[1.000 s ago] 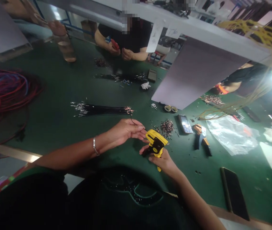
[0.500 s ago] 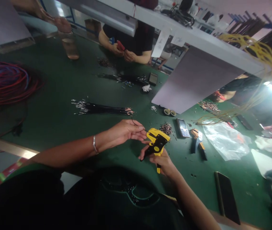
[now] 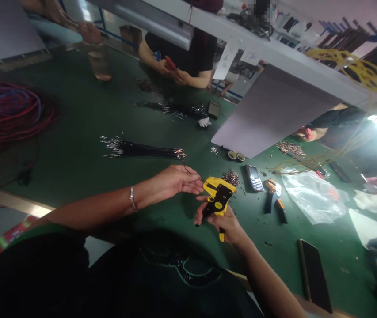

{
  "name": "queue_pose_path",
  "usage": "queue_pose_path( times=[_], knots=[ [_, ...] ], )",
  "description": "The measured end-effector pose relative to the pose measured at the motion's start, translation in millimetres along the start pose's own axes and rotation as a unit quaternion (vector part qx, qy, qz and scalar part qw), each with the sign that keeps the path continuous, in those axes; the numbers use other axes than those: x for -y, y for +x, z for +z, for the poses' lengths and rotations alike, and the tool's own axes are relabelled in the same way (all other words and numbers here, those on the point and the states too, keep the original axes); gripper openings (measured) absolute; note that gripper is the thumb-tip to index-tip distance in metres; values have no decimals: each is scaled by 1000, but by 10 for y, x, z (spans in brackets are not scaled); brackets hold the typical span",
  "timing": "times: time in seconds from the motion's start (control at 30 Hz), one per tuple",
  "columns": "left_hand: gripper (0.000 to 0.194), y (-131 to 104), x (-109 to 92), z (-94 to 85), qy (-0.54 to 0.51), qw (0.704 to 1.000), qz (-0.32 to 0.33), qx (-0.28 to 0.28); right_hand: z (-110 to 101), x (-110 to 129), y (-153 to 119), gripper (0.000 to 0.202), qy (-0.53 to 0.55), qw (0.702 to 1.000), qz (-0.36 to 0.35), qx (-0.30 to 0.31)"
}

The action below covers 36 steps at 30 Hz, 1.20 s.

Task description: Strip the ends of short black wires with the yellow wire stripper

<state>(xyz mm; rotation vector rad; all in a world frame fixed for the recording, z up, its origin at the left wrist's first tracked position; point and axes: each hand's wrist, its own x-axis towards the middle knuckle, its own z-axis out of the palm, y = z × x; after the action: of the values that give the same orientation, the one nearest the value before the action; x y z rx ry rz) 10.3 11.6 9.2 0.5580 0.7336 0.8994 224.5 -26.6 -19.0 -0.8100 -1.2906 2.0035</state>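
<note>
My right hand (image 3: 226, 223) is wrapped round the handles of a yellow and black wire stripper (image 3: 220, 194), its jaws pointing left. Just left of the jaws, my left hand (image 3: 181, 180) pinches a thin black wire (image 3: 184, 167) between thumb and fingers. The wire's end at the jaws is too small to make out clearly. Beyond my left hand lies a bundle of black wires (image 3: 145, 151), with silvery ends on the left and bare copper ends on the right. A heap of small stripped scraps (image 3: 231, 177) sits right behind the wire stripper.
To the right lie a keypad phone (image 3: 254, 177), a second stripper (image 3: 274, 198), a plastic bag (image 3: 314, 198) and a dark smartphone (image 3: 314, 276). Coiled red and blue wires (image 3: 5, 119) fill the left. Across the table a co-worker's hands (image 3: 175, 73) hold a red tool. A grey panel (image 3: 274, 106) stands upright.
Both hands keep nearly the same pose, with the wire at the stripper's jaws. The whole view has shifted very slightly.
</note>
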Motion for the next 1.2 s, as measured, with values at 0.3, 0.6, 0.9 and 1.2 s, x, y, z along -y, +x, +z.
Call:
queue_pose_path(
  times=[0.3,0.6,0.9,1.2],
  knots=[
    [12,23,23,-36,0,1000,8,3,-33,-87,14,44,24,1000,-2,-1],
    [11,24,17,-24,7,1000,8,-8,-24,-96,4,36,34,999,-4,-14],
    [15,71,41,-60,29,999,28,-11,-29,-117,13,31,-8,999,10,-37],
    [15,98,1,-128,53,993,92,-50,-38,-165,18,25,-81,994,15,-72]
  ],
)
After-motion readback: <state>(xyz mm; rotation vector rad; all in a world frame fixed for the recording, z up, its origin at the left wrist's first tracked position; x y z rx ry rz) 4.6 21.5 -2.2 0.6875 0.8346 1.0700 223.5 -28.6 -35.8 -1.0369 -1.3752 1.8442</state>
